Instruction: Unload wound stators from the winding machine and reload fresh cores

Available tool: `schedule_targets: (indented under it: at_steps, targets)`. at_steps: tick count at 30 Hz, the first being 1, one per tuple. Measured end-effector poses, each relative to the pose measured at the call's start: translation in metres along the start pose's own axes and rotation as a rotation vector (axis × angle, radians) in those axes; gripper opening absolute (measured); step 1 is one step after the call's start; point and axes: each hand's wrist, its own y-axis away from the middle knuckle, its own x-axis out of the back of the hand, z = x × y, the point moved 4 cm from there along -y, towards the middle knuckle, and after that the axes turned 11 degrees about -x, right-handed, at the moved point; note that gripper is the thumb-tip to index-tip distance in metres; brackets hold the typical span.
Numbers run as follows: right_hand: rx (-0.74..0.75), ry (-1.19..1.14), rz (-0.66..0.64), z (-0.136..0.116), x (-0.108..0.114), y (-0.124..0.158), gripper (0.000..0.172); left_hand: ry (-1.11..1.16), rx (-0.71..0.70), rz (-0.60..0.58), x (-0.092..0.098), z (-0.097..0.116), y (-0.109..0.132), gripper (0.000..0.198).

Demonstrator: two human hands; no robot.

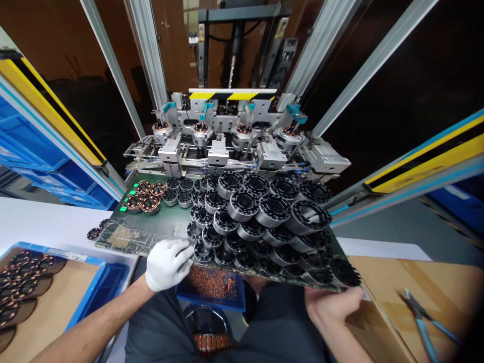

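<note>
Many ring-shaped motor stator cores (244, 204), grey with black toothed inserts, stand stacked in rows on a dark green board (159, 233). My left hand (168, 264), in a white glove, is at the front left of the stack. Its fingers reach out beside the nearest core (203, 251), seemingly touching its side; nothing shows in its grasp. Bare, my right hand (333, 305) is at the board's front right edge, just below a tilted core (345, 272). Its fingers are hidden there. Copper-wound stators (143, 196) with green tags sit at the board's far left.
Behind the board is a machine fixture (218, 151) holding several wound stators. A blue-rimmed tray (94, 282) of wound stators lies at left, and pliers (419, 317) rest on cardboard at right. Below the board is a blue bin (240, 302) with copper-coloured scraps.
</note>
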Motion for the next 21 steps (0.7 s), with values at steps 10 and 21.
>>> schedule_targets:
  at_steps: [10, 21]
  targets:
    - [0.017, 0.004, 0.047, 0.001, -0.002, 0.0, 0.04, 0.002, -0.001, 0.001, 0.001, 0.001, -0.001, 0.02]
    - [0.022, 0.061, -0.019, -0.006, 0.01, -0.01, 0.033, -0.004, -0.008, -0.002, 0.0, 0.001, -0.001, 0.02]
